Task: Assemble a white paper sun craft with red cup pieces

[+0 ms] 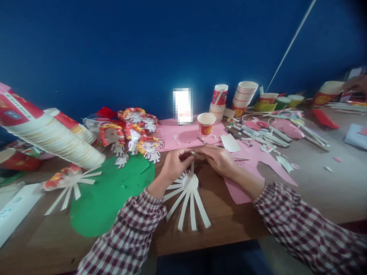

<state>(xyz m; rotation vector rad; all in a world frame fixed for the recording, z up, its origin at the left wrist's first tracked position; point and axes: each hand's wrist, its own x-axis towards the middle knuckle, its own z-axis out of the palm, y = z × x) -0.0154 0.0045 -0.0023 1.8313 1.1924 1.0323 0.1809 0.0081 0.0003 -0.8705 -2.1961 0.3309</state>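
Note:
A white paper cup cut into many strips [190,182] is spread flat like rays over the brown table's front part. Its far strip rises between my hands. My left hand [177,165] pinches the end of that strip between thumb and fingers. From the right, my right hand [219,158] meets it with fingers closed together at the same strip end; the fingertips partly hide what they grip. Left of my hands lies green paper [100,202], and pink paper [239,191] reaches under my right forearm.
Tall stacked cups [57,133] lean at the left beside finished paper figures [133,135]. One red and white cup [206,124] stands behind my hands. Markers [266,133] and paper scraps [283,162] lie at the right. A person's hand [355,84] shows at the far right.

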